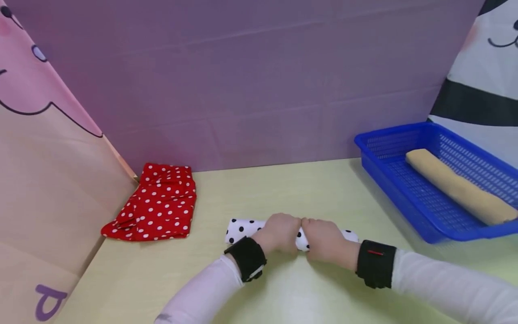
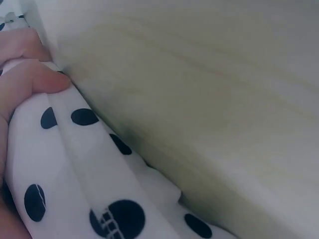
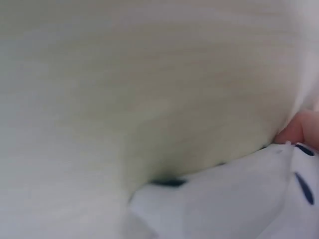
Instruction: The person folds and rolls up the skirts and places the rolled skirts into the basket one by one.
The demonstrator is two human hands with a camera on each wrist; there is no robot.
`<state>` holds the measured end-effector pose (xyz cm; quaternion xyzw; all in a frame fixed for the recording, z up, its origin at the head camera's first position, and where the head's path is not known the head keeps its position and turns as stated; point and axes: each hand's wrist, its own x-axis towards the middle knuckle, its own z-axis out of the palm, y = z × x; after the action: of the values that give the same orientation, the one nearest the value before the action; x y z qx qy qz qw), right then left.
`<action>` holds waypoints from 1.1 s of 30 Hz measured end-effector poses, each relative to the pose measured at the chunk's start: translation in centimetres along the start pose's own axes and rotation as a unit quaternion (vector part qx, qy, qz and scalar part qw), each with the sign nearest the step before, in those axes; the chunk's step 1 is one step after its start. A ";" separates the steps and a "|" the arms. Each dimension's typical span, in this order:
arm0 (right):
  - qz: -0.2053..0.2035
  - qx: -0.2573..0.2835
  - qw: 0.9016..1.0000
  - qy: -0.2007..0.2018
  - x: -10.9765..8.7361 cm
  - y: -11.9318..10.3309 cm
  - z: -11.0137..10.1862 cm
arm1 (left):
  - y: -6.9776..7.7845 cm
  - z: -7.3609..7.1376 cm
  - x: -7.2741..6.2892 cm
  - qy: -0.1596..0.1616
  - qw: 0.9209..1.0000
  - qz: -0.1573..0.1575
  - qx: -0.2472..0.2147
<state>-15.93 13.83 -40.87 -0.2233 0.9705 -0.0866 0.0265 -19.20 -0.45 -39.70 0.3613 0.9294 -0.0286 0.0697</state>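
A white cloth with black dots (image 1: 241, 230), rolled into a long bundle, lies crosswise on the table in front of me. My left hand (image 1: 280, 232) grips it left of its middle, and my right hand (image 1: 328, 240) grips it just to the right. The two fists meet knuckle to knuckle, hiding much of the roll between its ends. Up close in the left wrist view, the dotted fabric (image 2: 75, 164) shows lengthwise folds under curled fingers (image 2: 40, 79). The right wrist view catches a loose end of the cloth (image 3: 224, 199) and a fingertip (image 3: 299, 130) against it.
On the left of the table (image 1: 275, 184) lies a folded red cloth with white dots (image 1: 162, 207). A blue plastic basket (image 1: 398, 207) stands at the right, with a tan rolled cloth (image 1: 457, 186) inside. Purple fabric (image 1: 243, 90) hangs behind the table.
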 end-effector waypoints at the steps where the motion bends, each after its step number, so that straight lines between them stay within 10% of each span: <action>1: -0.008 -0.019 1.000 0.007 0.0 0.0 0.0 | 0.0 0.0 0.1 -0.004 1.000 -0.003 -0.003; 11: -0.001 0.050 0.998 -0.042 0.5 0.7 -0.6 | 0.0 0.5 -0.1 0.027 0.999 0.016 0.019; 22: 0.084 0.208 0.968 -0.110 0.0 0.0 -1.2 | -0.3 1.0 -0.9 0.098 0.984 0.101 0.105; 33: 0.163 0.387 0.891 -0.171 -1.3 -0.3 -0.8 | -1.3 1.5 -2.0 0.201 0.940 0.182 0.207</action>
<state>-14.68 14.24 -39.98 -0.0450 0.8636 -0.4100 0.2900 -18.46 -2.93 -40.87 0.5293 0.8157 -0.1344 -0.1907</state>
